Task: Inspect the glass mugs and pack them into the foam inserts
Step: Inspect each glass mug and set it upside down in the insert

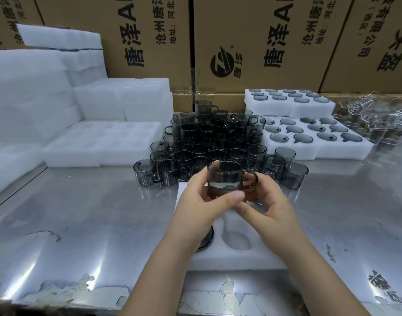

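Smoked glass mug [225, 179] upright, handle to the right, held over the foam insert [241, 256] on the steel tabletop [81, 213]. Clamped between both hands: left hand [202, 201] curled round the body, right hand [270, 201] curled at handle and base. Another dark mug [206, 239] seated in the insert's left cavity. Behind, heap of mugs [209, 137]; filled foam trays [345, 153] to the right, empty foam stacks [99, 142] to the left.
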